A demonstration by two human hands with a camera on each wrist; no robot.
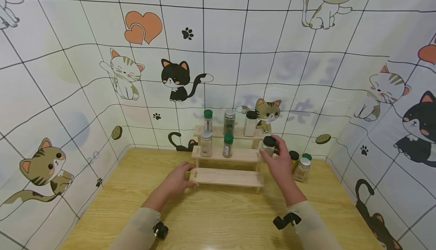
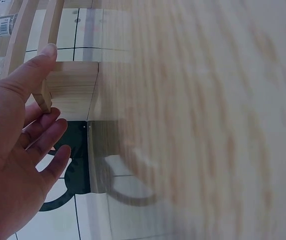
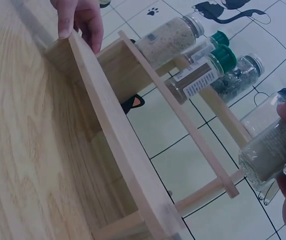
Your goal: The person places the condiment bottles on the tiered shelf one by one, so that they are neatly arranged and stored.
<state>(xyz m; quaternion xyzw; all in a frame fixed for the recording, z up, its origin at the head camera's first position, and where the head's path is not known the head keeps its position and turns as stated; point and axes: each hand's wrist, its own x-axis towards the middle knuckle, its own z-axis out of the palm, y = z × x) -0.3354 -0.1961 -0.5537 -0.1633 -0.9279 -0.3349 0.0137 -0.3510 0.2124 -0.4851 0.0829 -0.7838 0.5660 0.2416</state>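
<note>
White backdrop [image 1: 223,30] all round you, crossed by wavering black grid lines and printed with cartoon cats [image 1: 177,76] and an orange heart [image 1: 151,26]; below it, your pale yellow bench [image 1: 218,212] shows streaky wood grain. Between your two hands stands the wooden rack [image 1: 243,156], three tiers of smooth, light, straight-edged boards. And there's your left hand [image 1: 177,180], pinching the near end of the bottom shelf [image 1: 226,177], thumb at the front edge, fingers curled behind! Across to your right hand [image 1: 281,163]: thumb and fingers close round the black-capped jar [image 1: 268,147], clear glass, greyish inside, held by the right end of the middle tier; whether it touches the board, you can't tell. Left of that hand, on that tier, comes a labelled green-topped bottle [image 1: 228,147], then a silver-lidded jar [image 1: 206,146] of pale grains. Above them, the top tier carries a slim green-lidded bottle [image 1: 208,121], a silver-capped jar [image 1: 229,123] and a dark-lidded white jar [image 1: 250,125]. Just right of your right hand, three capped jars [image 1: 301,170] cluster on the bench.
</note>
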